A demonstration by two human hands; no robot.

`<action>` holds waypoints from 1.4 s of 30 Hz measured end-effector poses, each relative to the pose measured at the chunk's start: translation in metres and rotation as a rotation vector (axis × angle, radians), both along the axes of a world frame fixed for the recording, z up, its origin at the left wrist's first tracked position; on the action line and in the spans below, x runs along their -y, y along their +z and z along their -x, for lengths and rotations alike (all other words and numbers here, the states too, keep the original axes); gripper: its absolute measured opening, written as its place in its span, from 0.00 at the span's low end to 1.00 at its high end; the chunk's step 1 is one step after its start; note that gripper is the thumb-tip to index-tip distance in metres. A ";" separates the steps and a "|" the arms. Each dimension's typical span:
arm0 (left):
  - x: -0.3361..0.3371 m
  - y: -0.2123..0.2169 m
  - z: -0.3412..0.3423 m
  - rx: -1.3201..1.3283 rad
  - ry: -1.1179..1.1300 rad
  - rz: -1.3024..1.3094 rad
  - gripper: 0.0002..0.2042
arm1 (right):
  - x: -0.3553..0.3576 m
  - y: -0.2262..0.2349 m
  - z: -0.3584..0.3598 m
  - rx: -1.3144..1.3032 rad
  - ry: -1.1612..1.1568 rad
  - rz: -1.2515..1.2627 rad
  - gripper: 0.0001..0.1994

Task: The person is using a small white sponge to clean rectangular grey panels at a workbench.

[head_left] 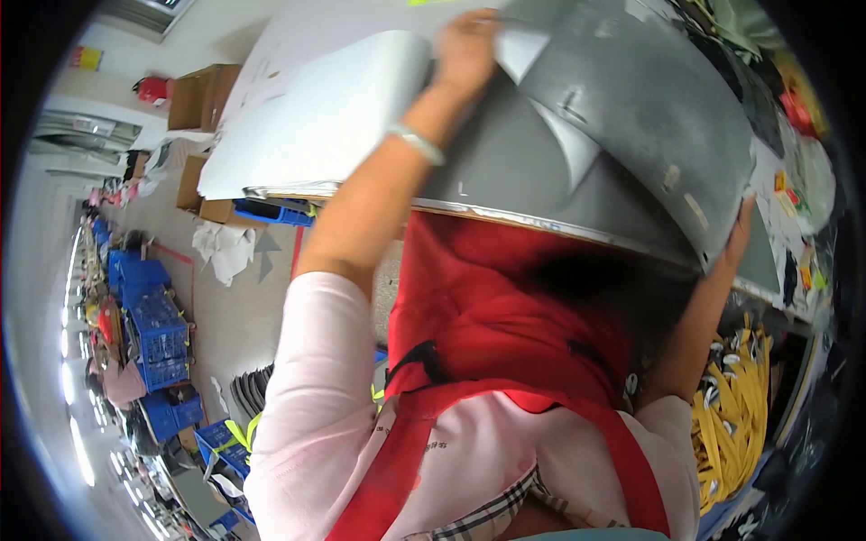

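A large, dark grey sheet (645,99) with scuffed marks bends upward over the right part of the table. Its right edge is pinched in my right hand (740,230), near the table's front corner. My left hand (467,56), slightly blurred, has its fingers curled together at the sheet's far left corner; the fingertips are partly hidden. Under the raised sheet lie more flat grey material (505,149) and a white piece (570,144) with a curved edge. Left of my left forearm, a white sheet (316,117) lies with its right side curled up.
The pale worktable (298,32) has its front edge against my red apron. Yellow straps (735,415) hang below it at right. Plastic bags and scraps (803,171) crowd the right end. Cardboard boxes (203,97) and blue crates (162,334) stand at left.
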State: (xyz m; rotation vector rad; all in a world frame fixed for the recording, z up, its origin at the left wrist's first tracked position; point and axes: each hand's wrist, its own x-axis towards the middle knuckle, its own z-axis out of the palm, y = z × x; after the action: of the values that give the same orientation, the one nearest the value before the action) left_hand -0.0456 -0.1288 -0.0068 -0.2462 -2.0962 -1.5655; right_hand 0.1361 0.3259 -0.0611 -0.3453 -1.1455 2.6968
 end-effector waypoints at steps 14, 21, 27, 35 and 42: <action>0.530 -0.026 -0.121 0.476 0.947 0.083 0.17 | 0.008 0.015 -0.015 0.152 -0.085 -0.236 0.30; 0.590 -0.050 -0.166 0.598 1.237 0.884 0.42 | 0.018 -0.002 0.012 0.176 0.039 -0.126 0.28; 0.311 0.015 -0.119 -0.039 0.404 0.308 0.17 | 0.057 0.040 0.029 0.183 0.062 -0.573 0.25; 0.046 0.021 -0.197 0.057 -0.407 0.716 0.08 | 0.056 0.019 0.057 0.180 0.010 -1.202 0.16; 0.035 -0.003 -0.189 0.072 -0.369 0.854 0.15 | 0.049 0.019 0.031 0.212 0.047 -1.242 0.15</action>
State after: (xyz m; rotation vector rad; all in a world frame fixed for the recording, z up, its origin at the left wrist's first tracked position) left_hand 0.1435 -0.1639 -0.0096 -0.9158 -2.7814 -0.7421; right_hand 0.1056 0.2770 -0.0425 -0.3579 -2.5402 1.4937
